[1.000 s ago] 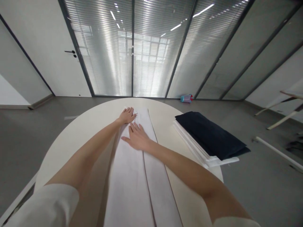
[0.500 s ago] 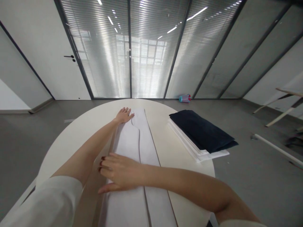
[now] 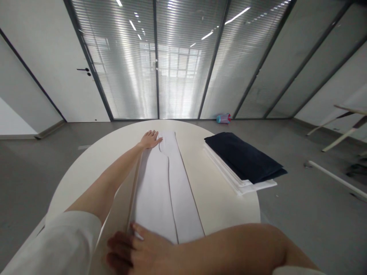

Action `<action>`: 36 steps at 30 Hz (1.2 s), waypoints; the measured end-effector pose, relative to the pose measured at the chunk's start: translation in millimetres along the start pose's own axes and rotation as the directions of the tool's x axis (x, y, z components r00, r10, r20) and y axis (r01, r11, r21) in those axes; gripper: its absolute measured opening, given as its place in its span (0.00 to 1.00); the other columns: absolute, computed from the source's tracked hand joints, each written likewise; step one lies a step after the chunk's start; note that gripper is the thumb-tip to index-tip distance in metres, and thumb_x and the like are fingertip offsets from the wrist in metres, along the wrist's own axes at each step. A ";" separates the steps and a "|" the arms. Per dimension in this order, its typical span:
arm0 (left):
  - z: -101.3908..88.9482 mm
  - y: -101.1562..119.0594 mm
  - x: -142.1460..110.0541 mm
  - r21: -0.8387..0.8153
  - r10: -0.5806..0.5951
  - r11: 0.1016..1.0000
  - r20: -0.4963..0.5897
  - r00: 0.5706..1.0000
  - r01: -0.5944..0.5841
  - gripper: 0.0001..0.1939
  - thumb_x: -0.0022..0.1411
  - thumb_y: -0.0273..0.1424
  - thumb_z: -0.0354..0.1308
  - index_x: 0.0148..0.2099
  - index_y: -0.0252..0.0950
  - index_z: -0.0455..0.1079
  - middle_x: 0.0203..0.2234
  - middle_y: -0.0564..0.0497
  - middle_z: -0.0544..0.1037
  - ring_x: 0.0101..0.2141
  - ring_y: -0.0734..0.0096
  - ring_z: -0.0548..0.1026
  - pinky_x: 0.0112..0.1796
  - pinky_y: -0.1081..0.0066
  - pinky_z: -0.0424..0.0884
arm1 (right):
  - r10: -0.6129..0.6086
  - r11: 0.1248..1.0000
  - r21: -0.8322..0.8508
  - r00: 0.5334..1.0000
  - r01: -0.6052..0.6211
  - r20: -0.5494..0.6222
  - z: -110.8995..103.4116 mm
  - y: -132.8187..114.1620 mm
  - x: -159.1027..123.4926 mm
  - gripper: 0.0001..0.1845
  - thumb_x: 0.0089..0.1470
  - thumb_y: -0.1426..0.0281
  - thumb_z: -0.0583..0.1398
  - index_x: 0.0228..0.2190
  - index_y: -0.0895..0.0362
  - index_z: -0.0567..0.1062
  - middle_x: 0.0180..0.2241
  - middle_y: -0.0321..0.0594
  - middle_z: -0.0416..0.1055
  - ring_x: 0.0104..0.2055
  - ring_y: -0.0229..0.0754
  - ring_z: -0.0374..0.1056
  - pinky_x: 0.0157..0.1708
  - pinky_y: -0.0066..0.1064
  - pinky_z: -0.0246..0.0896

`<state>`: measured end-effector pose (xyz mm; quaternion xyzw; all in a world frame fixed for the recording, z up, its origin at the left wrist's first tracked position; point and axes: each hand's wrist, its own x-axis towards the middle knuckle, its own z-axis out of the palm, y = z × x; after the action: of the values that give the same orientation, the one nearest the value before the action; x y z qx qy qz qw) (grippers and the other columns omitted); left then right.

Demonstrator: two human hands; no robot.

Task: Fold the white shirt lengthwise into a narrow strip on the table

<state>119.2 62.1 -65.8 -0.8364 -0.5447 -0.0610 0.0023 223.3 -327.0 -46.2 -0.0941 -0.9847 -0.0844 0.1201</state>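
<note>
A long folded piece of white cloth lies lengthwise on the round table, with a wavy layer edge running down its middle. My left hand rests flat on the table and the far left corner of the cloth, fingers stretched out. At the near end, my right hand lies across the cloth, its fingers apart and reaching over the left edge; motion blurs them somewhat. My right forearm hides the nearest part of the cloth.
On the right of the white round table, a folded dark navy cloth tops a stack of folded white cloths. A blue and red patterned object lies on the floor by the glass partition. Another table stands far right.
My right hand has slid along the left edge of the white cloth toward me. My left hand stays at the far corner.
</note>
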 end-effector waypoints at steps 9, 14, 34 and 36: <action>-7.0 -3.1 -10.8 -0.014 -0.058 0.998 -0.194 0.979 0.056 0.33 0.75 0.41 0.30 0.72 0.26 0.48 0.71 0.37 0.48 0.70 0.55 0.43 0.66 0.57 0.44 | 0.089 0.994 0.067 0.989 -0.081 -0.121 -43.3 52.0 14.6 0.36 0.65 0.47 0.50 0.55 0.66 0.70 0.61 0.53 0.65 0.66 0.49 0.56 0.63 0.38 0.53; -8.1 -22.8 -16.5 -0.009 -0.079 0.997 -0.091 0.993 0.078 0.27 0.74 0.38 0.34 0.68 0.32 0.58 0.68 0.39 0.57 0.68 0.59 0.52 0.64 0.58 0.52 | 0.089 0.993 0.082 0.996 -0.086 -0.030 -29.0 65.8 21.6 0.44 0.61 0.42 0.52 0.55 0.72 0.68 0.61 0.60 0.63 0.66 0.53 0.55 0.64 0.44 0.50; -37.4 27.7 -34.1 -0.031 -0.182 0.983 -0.232 0.955 0.180 0.28 0.67 0.48 0.49 0.60 0.35 0.66 0.58 0.35 0.70 0.57 0.48 0.69 0.54 0.56 0.67 | 0.481 0.867 0.173 0.876 -0.468 -0.038 -48.1 67.3 -25.8 0.23 0.65 0.57 0.56 0.54 0.59 0.70 0.51 0.48 0.71 0.53 0.48 0.66 0.52 0.38 0.62; -43.1 33.3 -31.9 -0.077 -0.258 0.965 -0.146 0.955 0.249 0.28 0.66 0.50 0.50 0.56 0.35 0.69 0.51 0.35 0.75 0.52 0.48 0.74 0.50 0.57 0.70 | 0.702 0.697 0.173 0.711 -0.696 0.034 -50.0 79.9 -38.3 0.16 0.65 0.61 0.57 0.47 0.59 0.73 0.43 0.47 0.72 0.46 0.47 0.68 0.47 0.39 0.64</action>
<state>132.6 16.5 -24.3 -0.7519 -0.6438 -0.1412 0.0129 287.3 -265.4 3.5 -0.4484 -0.8764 0.0517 0.1679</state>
